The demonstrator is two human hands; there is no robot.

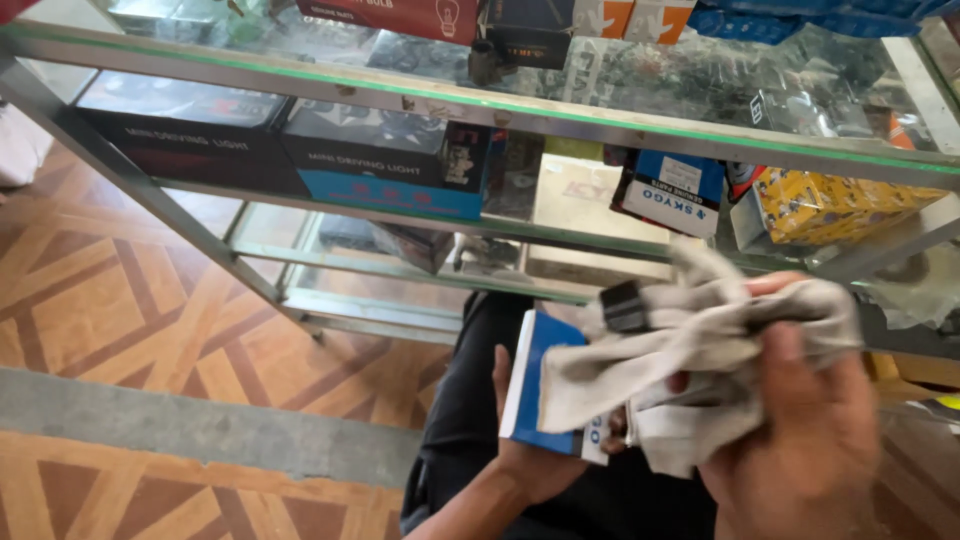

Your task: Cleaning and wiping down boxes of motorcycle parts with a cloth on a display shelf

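My left hand (pixel 530 440) grips a small blue and white carton (pixel 535 385) from below, over my lap. Close to the camera, my right hand (pixel 800 430) holds a crumpled grey-white cloth (pixel 700 350) that drapes over the carton's right side. A small black part (pixel 622 305) sticks out of the cloth's top fold. Part of the carton is hidden under the cloth.
A glass display cabinet with a metal frame (pixel 480 105) stands in front of me, its shelves stacked with black, blue and yellow boxes (pixel 380 160). Patterned orange floor tiles (pixel 120 300) and a grey strip (pixel 180 425) lie to the left. My dark trousers (pixel 470 410) are below.
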